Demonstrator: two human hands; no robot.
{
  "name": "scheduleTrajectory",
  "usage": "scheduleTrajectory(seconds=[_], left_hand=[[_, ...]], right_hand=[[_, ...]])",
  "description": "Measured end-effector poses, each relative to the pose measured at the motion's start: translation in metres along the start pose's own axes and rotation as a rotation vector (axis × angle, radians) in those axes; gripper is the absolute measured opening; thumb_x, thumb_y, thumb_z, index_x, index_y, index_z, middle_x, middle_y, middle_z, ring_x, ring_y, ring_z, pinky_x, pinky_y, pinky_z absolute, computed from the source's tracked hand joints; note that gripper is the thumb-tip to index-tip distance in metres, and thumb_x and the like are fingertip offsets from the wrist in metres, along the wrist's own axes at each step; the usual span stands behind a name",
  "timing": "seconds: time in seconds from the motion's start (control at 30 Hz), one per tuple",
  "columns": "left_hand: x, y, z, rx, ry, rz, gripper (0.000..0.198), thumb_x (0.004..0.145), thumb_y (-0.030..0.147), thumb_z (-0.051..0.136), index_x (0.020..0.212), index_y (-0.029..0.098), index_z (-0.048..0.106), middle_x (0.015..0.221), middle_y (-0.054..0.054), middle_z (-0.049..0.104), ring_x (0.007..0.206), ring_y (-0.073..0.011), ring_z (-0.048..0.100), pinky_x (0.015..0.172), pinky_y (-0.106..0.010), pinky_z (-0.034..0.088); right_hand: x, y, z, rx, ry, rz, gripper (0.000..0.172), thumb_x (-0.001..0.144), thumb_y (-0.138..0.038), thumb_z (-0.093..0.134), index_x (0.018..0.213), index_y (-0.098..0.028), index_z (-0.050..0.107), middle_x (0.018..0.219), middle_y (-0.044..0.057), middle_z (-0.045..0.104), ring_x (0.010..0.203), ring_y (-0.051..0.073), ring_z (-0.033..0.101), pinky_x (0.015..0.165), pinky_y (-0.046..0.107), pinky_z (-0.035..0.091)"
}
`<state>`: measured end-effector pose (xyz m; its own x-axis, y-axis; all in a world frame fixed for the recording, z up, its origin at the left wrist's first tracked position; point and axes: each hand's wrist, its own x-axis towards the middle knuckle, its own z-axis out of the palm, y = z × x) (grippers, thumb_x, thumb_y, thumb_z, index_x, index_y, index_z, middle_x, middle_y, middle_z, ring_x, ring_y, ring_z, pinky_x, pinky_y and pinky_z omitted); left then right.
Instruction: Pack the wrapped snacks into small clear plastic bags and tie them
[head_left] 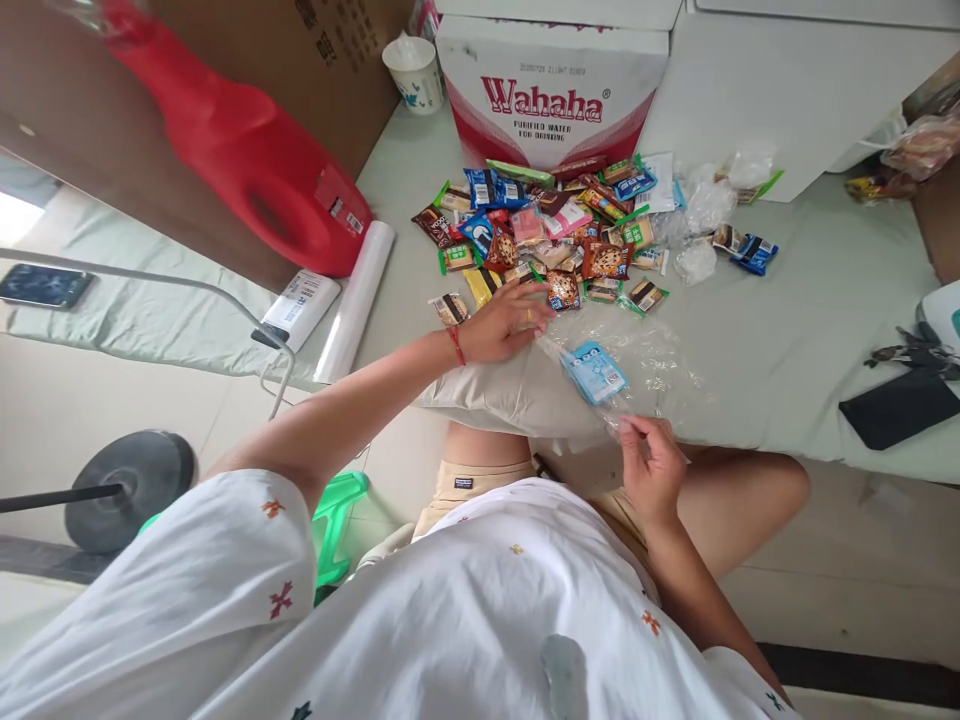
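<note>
Your right hand (pixel 652 462) pinches one edge of a clear plastic bag (pixel 660 365), its blue label (pixel 598 372) facing up near the edge of the pale green surface (pixel 787 360). Your left hand (pixel 504 322) lies against the piled snacks (pixel 540 225); whether its fingers grip anything cannot be told.

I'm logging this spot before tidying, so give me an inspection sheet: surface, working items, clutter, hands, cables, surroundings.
Surface: pale green cover, partly under snacks.
Working items: wrapped snacks, piled; clear plastic bag with blue label.
Clutter: red jug, white roll, paper cup, black pouch, keys.
Hands: left hand at the pile's near edge, grip unclear; right hand pinches the bag.
Cables: none certain; bent grey rod or cable at left.
Surroundings: Wahaha carton behind snacks; green stool below.
</note>
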<state>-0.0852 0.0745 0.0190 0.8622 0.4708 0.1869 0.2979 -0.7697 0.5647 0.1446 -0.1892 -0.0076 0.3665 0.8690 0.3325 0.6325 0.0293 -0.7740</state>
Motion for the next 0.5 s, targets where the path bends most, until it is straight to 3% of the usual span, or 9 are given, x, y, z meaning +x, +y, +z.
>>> scheduleTrajectory(seconds=[0.17,0.33,0.4,0.5], left_hand=[[0.047,0.005,0.012,0.011,-0.042,-0.02,0.019,0.094,0.033,0.058,0.098,0.022,0.073,0.117,-0.008,0.076,0.141,-0.0295,0.054,0.127,-0.059,0.019],[0.076,-0.002,0.023,0.17,-0.036,-0.107,0.018,0.084,0.023,0.063,0.096,0.021,0.076,0.113,-0.009,0.076,0.134,-0.0325,0.056,0.122,-0.057,0.026],[0.076,0.003,0.02,0.246,0.08,-0.163,0.023,0.086,0.023,0.06,0.103,0.02,0.076,0.123,-0.011,0.073,0.136,-0.0334,0.053,0.12,-0.056,0.031],[0.062,0.029,0.015,0.318,0.364,-0.2,0.029,0.096,0.028,0.052,0.115,0.021,0.073,0.135,-0.012,0.066,0.141,-0.0324,0.046,0.117,-0.054,0.033]], right_hand=[[0.019,0.017,-0.008,-0.047,0.097,0.323,0.042,0.097,-0.056,0.056,0.103,-0.017,0.072,0.082,0.007,0.075,0.072,0.02,0.068,0.074,0.032,0.054],[0.035,0.026,-0.016,-0.369,0.056,0.327,0.038,0.096,-0.047,0.051,0.107,-0.017,0.073,0.095,0.01,0.076,0.077,0.021,0.065,0.072,0.032,0.045],[0.036,0.028,-0.018,-0.474,0.02,0.324,0.037,0.096,-0.043,0.049,0.108,-0.017,0.073,0.102,0.011,0.075,0.084,0.023,0.065,0.069,0.031,0.041],[0.033,0.03,-0.019,-0.527,-0.027,0.343,0.035,0.097,-0.041,0.048,0.108,-0.018,0.072,0.103,0.01,0.073,0.087,0.022,0.064,0.066,0.03,0.037]])
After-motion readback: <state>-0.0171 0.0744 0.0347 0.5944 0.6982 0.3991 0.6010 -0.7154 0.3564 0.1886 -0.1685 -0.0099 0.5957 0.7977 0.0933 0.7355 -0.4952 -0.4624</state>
